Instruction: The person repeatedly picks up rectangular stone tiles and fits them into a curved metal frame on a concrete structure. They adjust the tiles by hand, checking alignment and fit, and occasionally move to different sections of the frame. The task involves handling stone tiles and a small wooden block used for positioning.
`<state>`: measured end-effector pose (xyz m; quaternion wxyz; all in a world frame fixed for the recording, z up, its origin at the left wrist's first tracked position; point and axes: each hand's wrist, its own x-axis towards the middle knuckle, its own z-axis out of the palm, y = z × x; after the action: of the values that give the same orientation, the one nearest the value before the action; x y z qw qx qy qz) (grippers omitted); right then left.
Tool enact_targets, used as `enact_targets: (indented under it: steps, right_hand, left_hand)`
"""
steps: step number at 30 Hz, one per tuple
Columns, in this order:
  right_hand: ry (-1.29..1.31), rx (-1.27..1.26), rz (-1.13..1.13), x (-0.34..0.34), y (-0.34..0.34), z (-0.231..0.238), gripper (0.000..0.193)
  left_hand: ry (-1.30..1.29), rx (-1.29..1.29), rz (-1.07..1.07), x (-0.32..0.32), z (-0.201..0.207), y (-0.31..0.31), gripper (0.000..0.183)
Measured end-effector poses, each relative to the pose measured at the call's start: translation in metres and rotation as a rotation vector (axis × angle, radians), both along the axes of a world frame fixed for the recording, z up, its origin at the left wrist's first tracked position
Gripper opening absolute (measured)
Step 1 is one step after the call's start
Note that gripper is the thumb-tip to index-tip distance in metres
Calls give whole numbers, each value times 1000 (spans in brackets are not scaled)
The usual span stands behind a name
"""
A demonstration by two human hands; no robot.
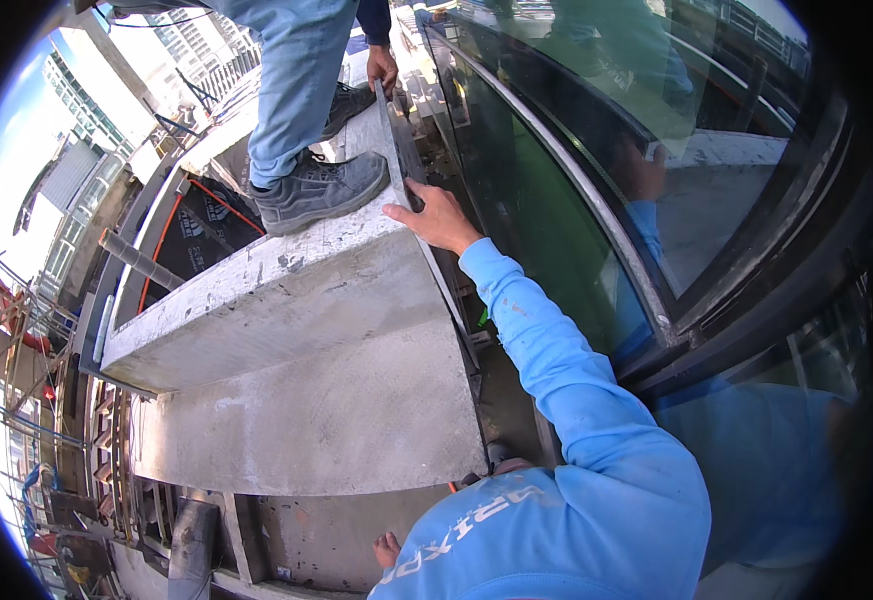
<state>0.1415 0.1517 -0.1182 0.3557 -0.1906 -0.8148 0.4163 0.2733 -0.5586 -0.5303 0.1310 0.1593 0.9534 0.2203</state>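
My right hand [439,218], in a light blue sleeve, reaches forward to the concrete ledge's right edge. Its thumb and fingers grip the near end of a long, thin grey strip [393,145] standing along that edge. A co-worker's hand [382,68] is on the strip's far end. Beside the strip, the co-worker's grey work shoe [322,190] stands on top of the concrete ledge [287,270]. Low in the picture, only part of my left hand [387,550] shows next to my body, below the ledge; whether it holds anything is hidden.
Dark-framed glass panels [547,190] rise close along the right and mirror my arm. A narrow gap runs between ledge and glass. At left are a grey pipe [142,258], black sheeting [212,225] with orange edging, and scaffolding [7,340] beyond the drop.
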Motion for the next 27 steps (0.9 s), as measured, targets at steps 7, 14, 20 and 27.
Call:
enact_targets:
  steps: [7,14,20,27]
  right_hand:
    - [-120,46,26,-3,-8,30,74]
    - [-77,51,21,-32,39,-4,64]
    - [-184,142,-14,-33,17,1,66]
    - [-252,203,-142,-31,37,-6,70]
  left_hand:
    - [67,188,287,-50,49,78,48]
    - [-116,170,441,-10,80,83,51]
    - [-357,113,826,110,54,42,52]
    - [-496,-36,932,180,63,1,54]
